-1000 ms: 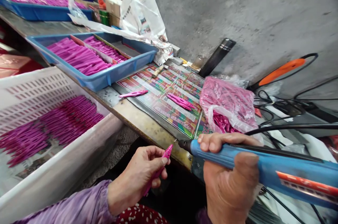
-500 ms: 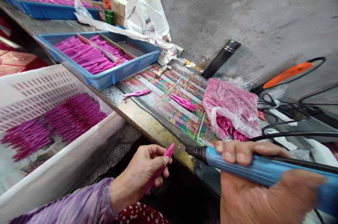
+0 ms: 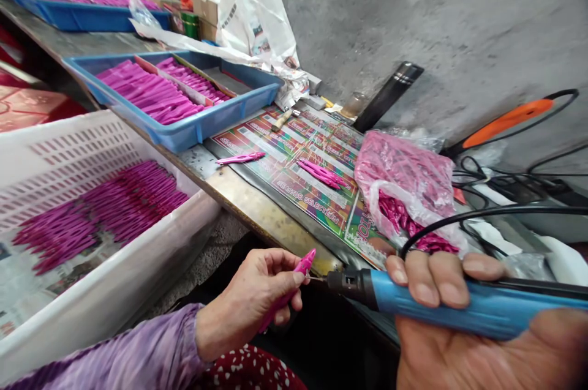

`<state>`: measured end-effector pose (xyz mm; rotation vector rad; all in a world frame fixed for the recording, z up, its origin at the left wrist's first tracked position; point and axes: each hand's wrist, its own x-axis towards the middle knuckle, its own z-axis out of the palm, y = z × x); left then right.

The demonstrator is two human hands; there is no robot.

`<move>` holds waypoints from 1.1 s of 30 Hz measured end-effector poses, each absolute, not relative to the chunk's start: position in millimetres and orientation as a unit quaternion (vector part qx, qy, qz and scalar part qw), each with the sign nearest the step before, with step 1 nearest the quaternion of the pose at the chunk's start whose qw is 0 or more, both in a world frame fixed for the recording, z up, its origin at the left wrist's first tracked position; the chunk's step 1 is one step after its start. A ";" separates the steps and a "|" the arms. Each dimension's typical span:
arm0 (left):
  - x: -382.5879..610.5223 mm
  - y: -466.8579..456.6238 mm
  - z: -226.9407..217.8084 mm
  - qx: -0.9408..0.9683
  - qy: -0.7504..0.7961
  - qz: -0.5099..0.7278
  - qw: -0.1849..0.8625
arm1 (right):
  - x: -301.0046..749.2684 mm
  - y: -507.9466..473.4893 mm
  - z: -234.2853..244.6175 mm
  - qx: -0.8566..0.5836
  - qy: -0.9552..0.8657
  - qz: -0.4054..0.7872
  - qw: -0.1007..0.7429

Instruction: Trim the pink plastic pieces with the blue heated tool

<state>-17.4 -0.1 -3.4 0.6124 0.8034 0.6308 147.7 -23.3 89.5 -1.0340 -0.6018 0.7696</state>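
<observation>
Pinched between the thumb and fingers of my left hand (image 3: 257, 298) is a slim pink plastic piece (image 3: 305, 262), its pointed end sticking up and its lower part partly hidden by the fingers. My right hand (image 3: 454, 310) is wrapped round a blue electric screwdriver (image 3: 427, 295) with a black nose and a cable. Its thin bit reaches the pink piece beside my left thumb; a small screw there is too fine to make out. On the printed mat (image 3: 294, 194) lie a few like pink pieces (image 3: 321, 174) and one more pink piece (image 3: 241, 158) near the edge.
A blue tray (image 3: 193, 136) holds rows of pink pieces. Below left, a white basket (image 3: 151, 261) holds more. A pink plastic bag (image 3: 404, 163), an orange-handled tool (image 3: 508, 123) and loose cables lie at the right, by a grey wall.
The screwdriver bit, apart from the pink piece before, now meets it. The screwdriver has turned a little and come level; my left hand has shifted slightly right.
</observation>
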 end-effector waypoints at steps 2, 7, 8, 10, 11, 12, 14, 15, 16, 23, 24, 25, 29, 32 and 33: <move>-17.9 -0.5 -4.8 0.295 0.379 0.297 0.826 | 147.6 -23.9 88.7 -0.476 -0.272 0.352 0.759; -18.2 -2.3 -7.0 0.311 0.385 0.296 0.817 | 148.3 -21.7 86.8 -0.497 -0.248 0.340 0.759; -18.1 -2.5 -7.4 0.313 0.385 0.296 0.816 | 148.5 -20.8 86.8 -0.504 -0.240 0.335 0.759; -18.1 -2.6 -7.9 0.321 0.387 0.298 0.811 | 148.6 -19.3 87.4 -0.517 -0.229 0.326 0.758; -18.2 -2.5 -8.0 0.328 0.390 0.299 0.807 | 148.5 -18.8 88.0 -0.522 -0.225 0.323 0.756; -18.3 -2.4 -8.1 0.334 0.392 0.302 0.802 | 148.4 -18.4 88.8 -0.527 -0.221 0.321 0.755; -18.5 -2.0 -8.3 0.345 0.396 0.308 0.793 | 147.7 -18.1 90.5 -0.534 -0.214 0.316 0.755; -18.6 -1.8 -8.5 0.348 0.395 0.313 0.790 | 147.2 -17.9 91.3 -0.535 -0.211 0.315 0.755; -18.7 -1.5 -8.7 0.350 0.394 0.316 0.789 | 146.7 -17.6 91.8 -0.536 -0.207 0.314 0.756; -18.3 0.4 -14.2 0.368 0.383 0.326 0.782 | 144.0 -14.8 92.2 -0.540 -0.179 0.323 0.756; -18.1 0.3 -15.3 0.372 0.382 0.327 0.780 | 143.8 -14.9 92.5 -0.541 -0.175 0.323 0.756; -18.0 0.3 -16.5 0.377 0.381 0.329 0.778 | 143.6 -15.0 93.0 -0.543 -0.170 0.322 0.756; -17.4 0.3 -19.7 0.406 0.380 0.343 0.757 | 142.8 -15.0 94.2 -0.551 -0.160 0.319 0.754; -17.4 0.8 -20.0 0.425 0.377 0.351 0.745 | 144.1 -15.1 92.7 -0.554 -0.175 0.315 0.750; -17.6 1.1 -19.6 0.426 0.375 0.351 0.745 | 145.1 -15.2 91.8 -0.552 -0.183 0.315 0.750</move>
